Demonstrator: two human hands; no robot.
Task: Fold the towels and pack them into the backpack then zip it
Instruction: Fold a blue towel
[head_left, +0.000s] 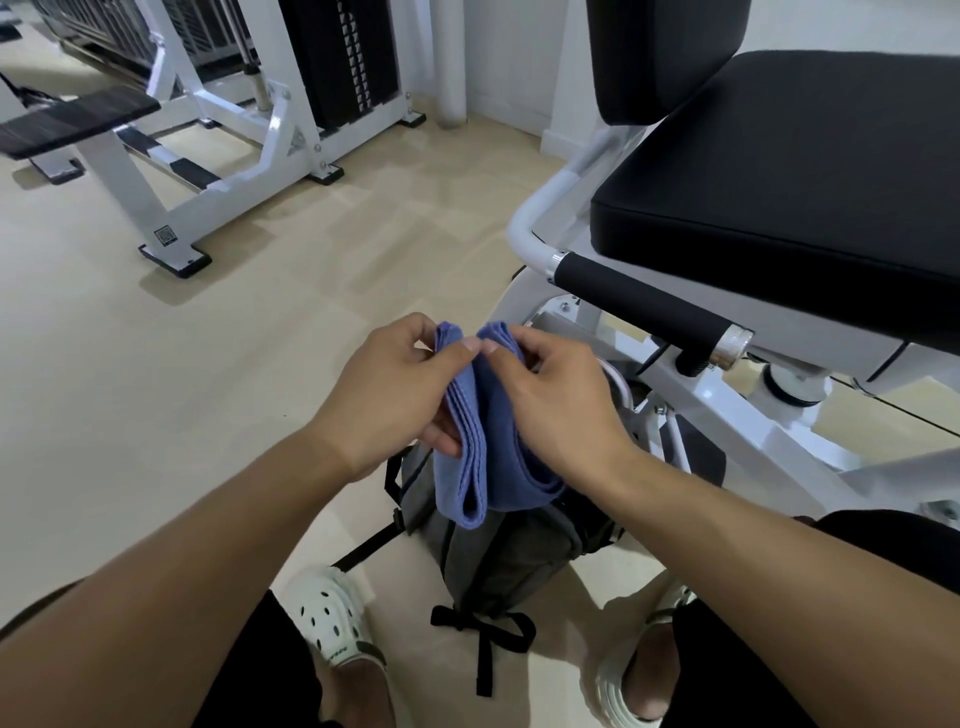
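Gym, beige floor (156, 389); both hands (395, 395) (558, 402) pinching folded blue towel (483, 452) above grey backpack (498, 561).

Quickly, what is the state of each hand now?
Left hand: closed on the blue towel.
Right hand: closed on the same towel.

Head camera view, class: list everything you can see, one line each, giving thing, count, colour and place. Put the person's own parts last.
Towel: one, blue, folded, held above the backpack.
Backpack: one, grey with black straps, on the floor between the feet.
Padded seat: one, black on a white frame, right.
Weight machine: one, white and black, upper left.
Floor: beige.
Clogs: two, white, bottom.
Left hand: gripping the towel.
Right hand: gripping the towel.
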